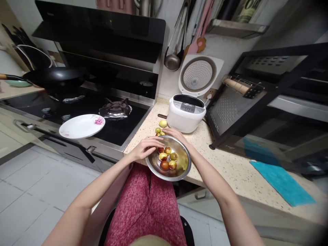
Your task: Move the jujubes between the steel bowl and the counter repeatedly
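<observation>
Beyond red-flecked trousers [151, 205], curving part-open, empty left hand [142, 149] and outstretched right hand [177, 134], grip unclear, around a round steel bowl [153, 165] of red-yellow fruit [163, 156] at the speckled beige counter [217, 164] edge; probably gathering loose green fruit [158, 130] behind; calls for light pinching.

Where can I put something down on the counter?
The roomiest bare patch of counter lies between the right forearm and blue cloth. A narrow strip is free between the stove and loose fruits. It's crowded where the metal bowl, left hand, right hand, fruits and rice cooker bunch together.
</observation>
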A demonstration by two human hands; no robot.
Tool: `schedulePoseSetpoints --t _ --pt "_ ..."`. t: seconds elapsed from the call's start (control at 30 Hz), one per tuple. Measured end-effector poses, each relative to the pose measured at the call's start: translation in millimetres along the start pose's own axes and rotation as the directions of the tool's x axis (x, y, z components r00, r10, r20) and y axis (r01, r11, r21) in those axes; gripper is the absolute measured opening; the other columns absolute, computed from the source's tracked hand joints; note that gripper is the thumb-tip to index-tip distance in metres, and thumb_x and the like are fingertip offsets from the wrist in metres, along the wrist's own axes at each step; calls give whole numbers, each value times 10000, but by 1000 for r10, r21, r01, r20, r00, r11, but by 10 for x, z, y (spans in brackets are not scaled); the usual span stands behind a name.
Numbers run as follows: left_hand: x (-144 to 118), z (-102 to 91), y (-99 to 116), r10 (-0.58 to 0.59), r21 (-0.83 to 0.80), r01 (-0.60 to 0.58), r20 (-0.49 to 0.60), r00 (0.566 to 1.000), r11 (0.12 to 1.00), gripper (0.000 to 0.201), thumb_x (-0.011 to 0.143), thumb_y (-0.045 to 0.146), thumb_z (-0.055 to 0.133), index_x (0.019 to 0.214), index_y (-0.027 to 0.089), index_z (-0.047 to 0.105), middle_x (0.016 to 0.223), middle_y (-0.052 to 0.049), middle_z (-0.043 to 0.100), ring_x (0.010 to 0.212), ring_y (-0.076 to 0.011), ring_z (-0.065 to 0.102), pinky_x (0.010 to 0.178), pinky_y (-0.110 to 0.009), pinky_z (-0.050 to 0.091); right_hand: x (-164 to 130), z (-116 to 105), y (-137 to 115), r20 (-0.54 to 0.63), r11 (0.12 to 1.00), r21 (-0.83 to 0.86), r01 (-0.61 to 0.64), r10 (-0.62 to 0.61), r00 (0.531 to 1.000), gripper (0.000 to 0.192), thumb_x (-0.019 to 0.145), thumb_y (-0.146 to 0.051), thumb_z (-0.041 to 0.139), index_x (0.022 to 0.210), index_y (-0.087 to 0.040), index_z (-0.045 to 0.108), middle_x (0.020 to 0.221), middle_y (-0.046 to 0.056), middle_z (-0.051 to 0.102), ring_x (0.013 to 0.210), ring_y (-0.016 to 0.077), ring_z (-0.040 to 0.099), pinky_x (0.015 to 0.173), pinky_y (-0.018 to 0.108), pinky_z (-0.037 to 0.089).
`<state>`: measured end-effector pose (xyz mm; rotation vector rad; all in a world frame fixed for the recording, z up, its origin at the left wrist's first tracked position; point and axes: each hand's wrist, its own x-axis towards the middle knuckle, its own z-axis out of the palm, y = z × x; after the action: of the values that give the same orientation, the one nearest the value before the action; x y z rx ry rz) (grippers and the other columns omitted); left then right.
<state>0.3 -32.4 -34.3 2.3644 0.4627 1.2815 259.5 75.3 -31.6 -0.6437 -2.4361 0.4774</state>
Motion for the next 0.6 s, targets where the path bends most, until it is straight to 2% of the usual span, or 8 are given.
schedulePoseSetpoints --t 0.2,0.37,0.5,0.6 --pt "-16 -4 -21 -4 0 4 16 1000 1000 366 1074 317 443 1275 208 729 1273 -123 753 1379 -315 592 1159 -555 461 -35 26 -92 -70 998 30 -54 56 996 360 996 -279 588 1344 -281 679 1365 47 709 1294 230 650 1169 421 482" --pt "-8 -19 11 -6 20 6 21 1000 1000 362 1071 297 445 1273 199 729 1261 -128 756 1364 -315 602 1150 -556 469 5 -36 -48 -158 999 -9 -37 35 987 295 997 -262 602 1267 -228 716 1262 84 750 1174 259 711 1076 481 552" --pt "-7 -14 43 0 92 4 -41 999 996 372 1070 265 427 1296 185 712 1275 -140 744 1334 -309 615 1128 -559 483 -15 -204 -137 -307 997 -61 45 -61 950 328 982 -281 670 1303 -215 696 1242 110 755 1161 272 716 1047 499 573" --pt "-14 6 59 45 145 -27 -122 992 989 370 1066 226 413 1281 177 711 1233 -141 752 1281 -287 644 1102 -540 508 -64 -270 -383 -263 988 -54 142 -151 953 348 988 -288 680 1333 -243 678 1273 91 748 1180 256 711 1053 485 577"
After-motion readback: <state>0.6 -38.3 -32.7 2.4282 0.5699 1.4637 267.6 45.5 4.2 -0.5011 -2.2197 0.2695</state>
